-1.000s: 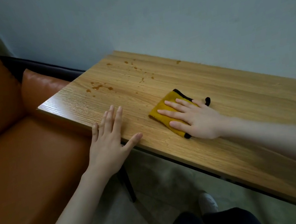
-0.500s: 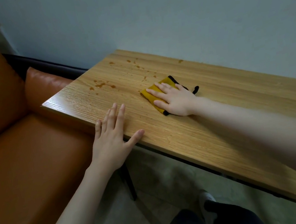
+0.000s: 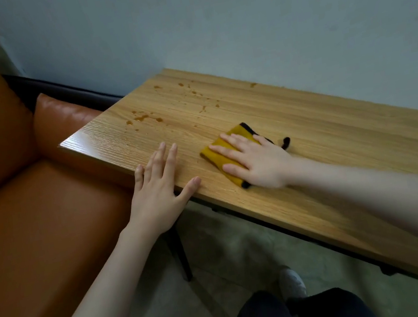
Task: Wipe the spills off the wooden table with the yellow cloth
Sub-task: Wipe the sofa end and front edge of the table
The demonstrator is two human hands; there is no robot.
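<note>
Seemingly flat right hand (image 3: 254, 160) on yellow cloth (image 3: 222, 153)

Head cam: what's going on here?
A person is wiping a wooden table. The right hand presses a folded yellow cloth flat near the front edge; the left hand rests flat on the tabletop. Brown spills lie farther back toward the wall, not yet wiped.

It looks like a home living room or a lounge: an orange leather sofa (image 3: 19, 215) stands against a plain pale wall (image 3: 234, 11), with a narrow wood-grain surface (image 3: 338, 154) on dark legs beside it, over a grey floor (image 3: 172, 315)
</note>
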